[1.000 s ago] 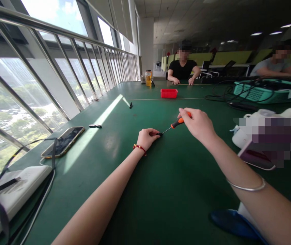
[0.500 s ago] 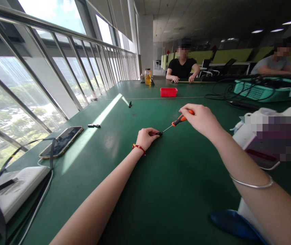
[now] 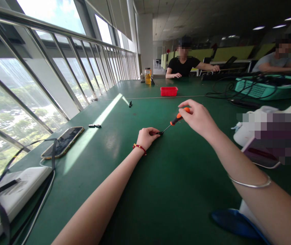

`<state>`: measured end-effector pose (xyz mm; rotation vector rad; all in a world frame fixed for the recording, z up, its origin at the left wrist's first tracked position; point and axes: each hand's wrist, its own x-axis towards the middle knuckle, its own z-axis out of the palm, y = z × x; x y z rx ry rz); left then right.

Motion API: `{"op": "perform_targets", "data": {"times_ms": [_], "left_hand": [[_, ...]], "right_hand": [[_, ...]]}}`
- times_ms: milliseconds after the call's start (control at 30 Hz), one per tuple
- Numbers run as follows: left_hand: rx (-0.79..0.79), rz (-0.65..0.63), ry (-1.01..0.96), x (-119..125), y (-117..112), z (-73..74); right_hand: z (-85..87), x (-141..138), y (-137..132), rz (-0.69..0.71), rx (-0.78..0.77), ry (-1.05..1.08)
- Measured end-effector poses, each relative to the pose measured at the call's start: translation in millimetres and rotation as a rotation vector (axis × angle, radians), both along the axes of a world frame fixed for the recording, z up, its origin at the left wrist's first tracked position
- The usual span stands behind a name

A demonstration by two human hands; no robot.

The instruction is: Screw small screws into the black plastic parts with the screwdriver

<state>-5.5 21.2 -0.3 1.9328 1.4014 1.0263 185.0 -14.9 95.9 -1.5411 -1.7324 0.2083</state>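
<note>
My left hand [image 3: 147, 137] pinches a small black part [image 3: 161, 133] against the green table [image 3: 135, 190]. What kind of part it is cannot be made out. A screwdriver [image 3: 177, 118] with an orange and black handle leans at a slant, its tip on the black part. The fingers of my right hand [image 3: 196, 117] are closed around the top end of the handle, with the index finger raised. Two more small black pieces lie farther off, one [image 3: 94, 126] to the left in the sunlit strip and one [image 3: 130, 104] beyond my left hand.
A phone [image 3: 63, 142] and a white power strip [image 3: 20, 194] with cables lie on the left. Farther back stand a red tray [image 3: 169, 91] and a jar [image 3: 148, 76]. A turquoise basket [image 3: 255, 89] is at right. Two people sit beyond; a blue object [image 3: 233, 223] lies near right.
My right hand has shifted slightly left, its index finger lifting off the screwdriver handle. My left hand holds still. Across the table, a person's arm has stretched out to the right.
</note>
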Motion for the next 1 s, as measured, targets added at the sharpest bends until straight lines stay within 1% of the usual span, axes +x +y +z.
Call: {"op": "perform_targets", "data": {"times_ms": [100, 200, 300, 467, 567, 700, 767, 900, 1000], "left_hand": [[0.000, -0.002, -0.003, -0.1, -0.3, 0.2], [0.000, -0.002, -0.002, -0.4, -0.1, 0.1], [0.001, -0.008, -0.004, -0.7, 0.6, -0.5], [0.001, -0.010, -0.010, -0.6, 1.9, -2.2], [0.005, -0.010, -0.008, -0.6, 2.1, -2.4], [0.001, -0.010, -0.010, -0.7, 1.8, -1.8], [-0.005, -0.009, -0.012, -0.7, 1.7, -1.6], [0.003, -0.011, -0.014, -0.8, 1.9, -2.3], [0.006, -0.014, -0.013, -0.9, 2.2, -2.8]], "right_hand": [[-0.4, 0.9, 1.8, -0.002, -0.025, 0.027], [1.4, 1.1, -1.4, -0.025, -0.030, -0.047], [2.5, 1.4, -4.2, -0.063, 0.003, -0.103], [-1.1, 0.6, 0.1, -0.031, 0.044, -0.035], [-1.8, -1.3, 0.2, -0.009, 0.019, -0.026], [0.4, -2.7, -4.2, -0.048, 0.011, -0.120], [1.0, -2.9, -4.9, -0.039, 0.010, -0.108], [-0.2, -3.1, -3.1, -0.023, -0.039, -0.034], [-1.0, -3.2, -2.9, -0.048, -0.033, -0.091]]}}
